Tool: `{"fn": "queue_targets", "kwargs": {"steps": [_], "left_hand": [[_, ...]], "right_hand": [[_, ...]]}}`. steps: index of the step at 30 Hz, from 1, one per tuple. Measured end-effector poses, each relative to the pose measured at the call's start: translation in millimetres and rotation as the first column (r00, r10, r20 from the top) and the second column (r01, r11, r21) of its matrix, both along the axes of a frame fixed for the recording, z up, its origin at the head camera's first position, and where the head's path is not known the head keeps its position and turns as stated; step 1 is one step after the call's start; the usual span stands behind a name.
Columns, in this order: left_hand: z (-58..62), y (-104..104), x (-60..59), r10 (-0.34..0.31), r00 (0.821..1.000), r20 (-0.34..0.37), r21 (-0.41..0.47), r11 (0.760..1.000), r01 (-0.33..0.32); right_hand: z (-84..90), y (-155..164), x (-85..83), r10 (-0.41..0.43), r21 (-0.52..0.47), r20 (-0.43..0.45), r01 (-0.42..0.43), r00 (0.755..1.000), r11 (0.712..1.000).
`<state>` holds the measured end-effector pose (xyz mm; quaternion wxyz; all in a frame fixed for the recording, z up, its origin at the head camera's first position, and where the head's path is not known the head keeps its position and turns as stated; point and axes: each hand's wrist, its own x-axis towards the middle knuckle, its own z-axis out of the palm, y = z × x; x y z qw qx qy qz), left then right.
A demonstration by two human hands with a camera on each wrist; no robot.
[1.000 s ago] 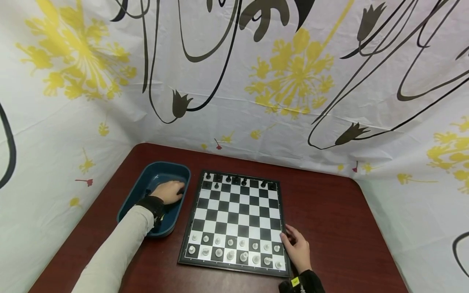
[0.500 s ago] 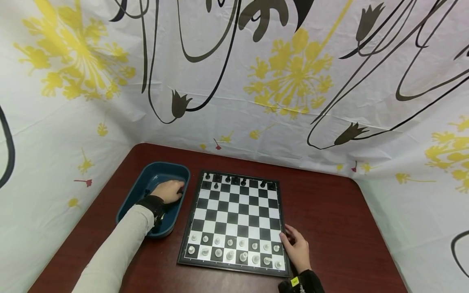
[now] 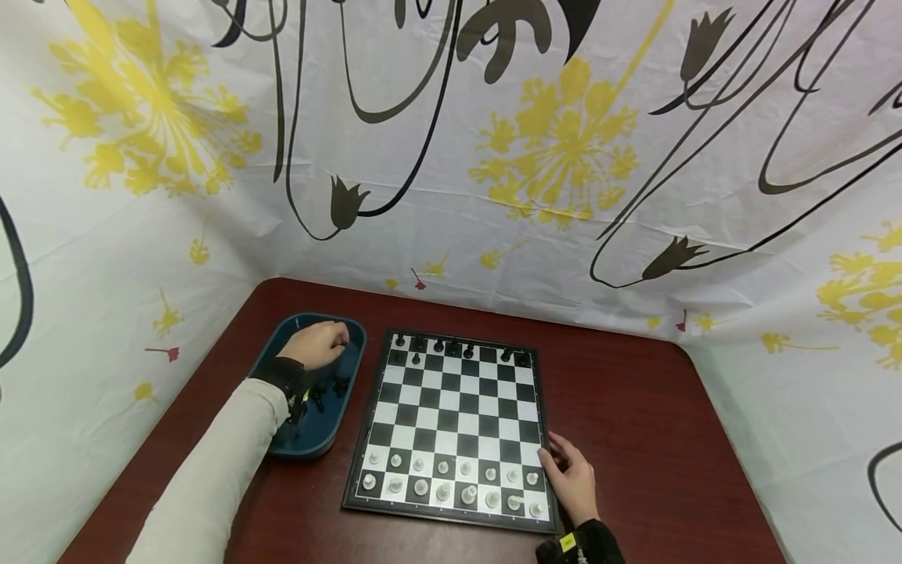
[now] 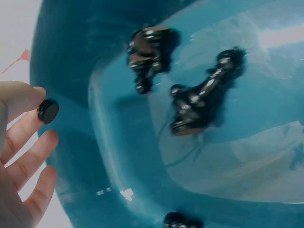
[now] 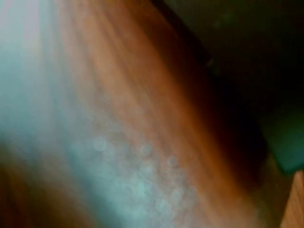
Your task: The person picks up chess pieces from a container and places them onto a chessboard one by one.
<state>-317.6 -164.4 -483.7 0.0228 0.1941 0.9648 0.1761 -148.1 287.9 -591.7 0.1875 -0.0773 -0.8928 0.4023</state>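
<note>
My left hand [image 3: 320, 342] is raised over the far end of the blue tray [image 3: 282, 442] and pinches a small black chess piece [image 4: 48, 110] between its fingertips. Several black pieces [image 4: 197, 102] still lie in the tray. The chessboard [image 3: 458, 407] sits in the middle of the table, with white pieces [image 3: 442, 478] in its two near rows and a few black pieces [image 3: 438, 345] along the far rows. My right hand [image 3: 572, 478] rests on the table and touches the board's near right edge, fingers relaxed. The right wrist view is a blur.
The dark red table [image 3: 634, 423] stands in a corner, closed in at the left, back and right by a white cloth [image 3: 493, 196] printed with yellow flowers and black lines. The tray lies close beside the board's left edge.
My left hand has lifted out of the tray bottom and moved toward the tray's far end with a black piece. The right hand and the board have not moved.
</note>
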Motion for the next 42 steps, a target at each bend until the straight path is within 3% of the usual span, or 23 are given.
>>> {"fn": "queue_targets", "kwargs": {"steps": [10,18,30,36,42], "left_hand": [[20.9,11,-12.1,-0.023,1.0,-0.004,0.008,1.0,0.023],[35.1,57,-22.6,-0.081,0.996,-0.034,-0.037,0.996,0.079],[20.6,129,-25.3,-0.219,0.976,-0.005,-0.031,0.975,0.219],[9.1,145,-26.8,-0.263,0.965,-0.004,-0.066,0.963,0.262],[-3.1,154,-31.1,-0.267,0.964,-0.013,-0.087,0.96,0.265]], "right_hand": [[0.5,0,0.2,-0.007,0.02,0.021,0.007,1.0,1.0],[-1.3,2,0.1,-0.009,0.009,0.036,0.008,0.999,1.0],[-4.0,3,-0.8,0.01,0.004,-0.003,-0.01,1.0,1.0],[-3.6,1,-0.8,0.019,0.023,-0.017,-0.019,1.0,1.0],[-3.8,4,0.0,-0.004,0.026,-0.008,0.004,1.0,1.0]]}}
